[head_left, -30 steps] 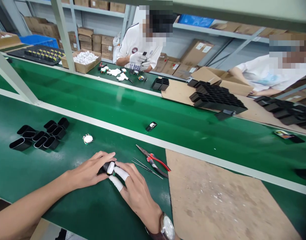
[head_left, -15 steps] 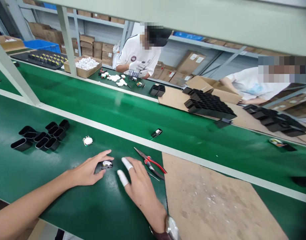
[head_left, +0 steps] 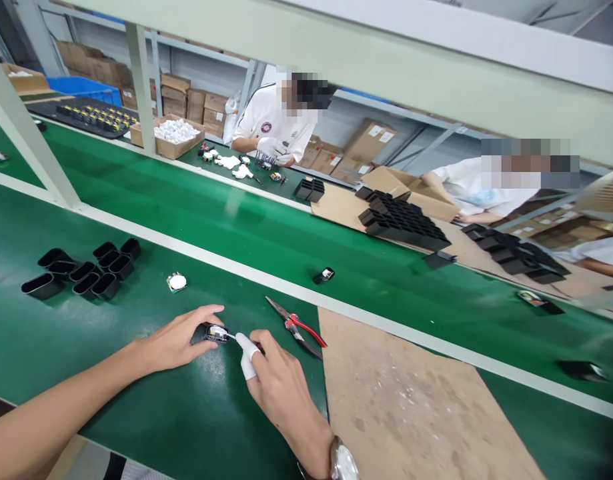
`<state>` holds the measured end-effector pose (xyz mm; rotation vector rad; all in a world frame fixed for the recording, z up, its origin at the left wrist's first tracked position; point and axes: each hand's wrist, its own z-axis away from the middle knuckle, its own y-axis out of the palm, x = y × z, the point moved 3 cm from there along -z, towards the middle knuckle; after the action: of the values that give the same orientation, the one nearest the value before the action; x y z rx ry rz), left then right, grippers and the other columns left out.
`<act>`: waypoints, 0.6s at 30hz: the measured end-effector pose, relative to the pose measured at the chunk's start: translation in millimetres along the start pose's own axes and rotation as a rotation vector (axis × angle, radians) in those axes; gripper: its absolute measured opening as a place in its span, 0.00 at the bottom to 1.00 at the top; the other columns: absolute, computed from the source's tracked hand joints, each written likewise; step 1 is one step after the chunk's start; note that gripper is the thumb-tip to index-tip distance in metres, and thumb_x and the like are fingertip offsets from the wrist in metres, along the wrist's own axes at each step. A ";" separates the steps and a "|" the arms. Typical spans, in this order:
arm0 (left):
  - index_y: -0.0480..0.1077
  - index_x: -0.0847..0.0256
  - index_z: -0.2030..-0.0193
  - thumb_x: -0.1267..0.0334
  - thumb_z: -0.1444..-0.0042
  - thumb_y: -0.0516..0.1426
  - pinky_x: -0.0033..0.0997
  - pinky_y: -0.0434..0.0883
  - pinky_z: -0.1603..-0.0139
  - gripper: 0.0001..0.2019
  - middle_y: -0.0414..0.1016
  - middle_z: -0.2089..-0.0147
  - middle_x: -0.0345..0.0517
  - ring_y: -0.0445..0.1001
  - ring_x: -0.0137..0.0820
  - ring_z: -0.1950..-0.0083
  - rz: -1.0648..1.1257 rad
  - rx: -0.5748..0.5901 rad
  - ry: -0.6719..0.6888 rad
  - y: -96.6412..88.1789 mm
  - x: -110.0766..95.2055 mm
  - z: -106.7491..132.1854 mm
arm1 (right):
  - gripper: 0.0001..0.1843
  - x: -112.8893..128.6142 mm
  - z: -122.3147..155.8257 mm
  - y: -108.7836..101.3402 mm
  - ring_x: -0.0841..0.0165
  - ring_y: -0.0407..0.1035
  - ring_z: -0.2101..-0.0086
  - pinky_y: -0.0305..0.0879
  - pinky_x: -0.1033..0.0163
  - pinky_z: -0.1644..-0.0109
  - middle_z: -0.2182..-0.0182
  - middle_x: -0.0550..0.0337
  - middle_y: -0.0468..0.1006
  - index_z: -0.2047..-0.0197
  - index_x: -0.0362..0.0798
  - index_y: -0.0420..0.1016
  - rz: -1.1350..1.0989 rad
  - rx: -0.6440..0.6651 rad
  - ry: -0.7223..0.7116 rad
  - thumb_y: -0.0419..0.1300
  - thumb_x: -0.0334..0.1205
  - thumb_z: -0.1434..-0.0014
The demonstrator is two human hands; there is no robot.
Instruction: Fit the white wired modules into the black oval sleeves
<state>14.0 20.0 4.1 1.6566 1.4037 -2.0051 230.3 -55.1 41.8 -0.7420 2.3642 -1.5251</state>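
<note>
1. On the near green bench [head_left: 186,417], between both hands, I have the small black case [head_left: 217,333], its open end showing white inside.
2. My left hand [head_left: 179,341] grips the case between thumb and fingers.
3. My right hand [head_left: 286,387], wearing white finger covers [head_left: 247,348], pinches a slim tool [head_left: 231,336], tip at the case's opening; contact cannot be confirmed.
4. Pliers [head_left: 296,325] lie beyond the right hand, beside the cardboard sheet [head_left: 401,400].
5. Farther left, I see black sleeves [head_left: 105,287] grouped upright.
</note>
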 end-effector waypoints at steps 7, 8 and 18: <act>0.51 0.45 0.25 0.62 0.31 0.60 0.42 0.71 0.34 0.32 0.78 0.38 0.42 0.75 0.38 0.35 0.018 -0.004 0.021 -1.1 2.5 1.2 | 0.14 5.9 -13.1 6.6 0.66 0.64 0.71 0.61 0.61 0.71 0.60 0.51 0.73 0.64 0.45 0.73 0.086 -0.015 -0.053 0.51 0.20 0.43; 0.52 0.45 0.26 0.62 0.31 0.60 0.42 0.72 0.34 0.32 0.78 0.38 0.42 0.75 0.38 0.35 0.023 -0.004 0.021 -1.3 2.4 1.2 | 0.14 6.2 -13.9 7.2 0.66 0.64 0.71 0.61 0.61 0.71 0.60 0.51 0.73 0.64 0.45 0.73 0.083 -0.017 -0.055 0.51 0.20 0.43; 0.53 0.46 0.25 0.62 0.31 0.60 0.42 0.72 0.35 0.32 0.79 0.38 0.43 0.76 0.38 0.37 0.052 -0.011 0.028 -1.7 2.8 0.1 | 0.14 8.1 -18.7 7.3 0.67 0.64 0.71 0.58 0.62 0.72 0.61 0.52 0.73 0.66 0.48 0.70 0.083 -0.009 -0.053 0.50 0.21 0.39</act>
<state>11.8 21.9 2.7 1.7047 1.3640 -1.9496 212.9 -42.4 43.9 -0.6689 2.3340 -1.4446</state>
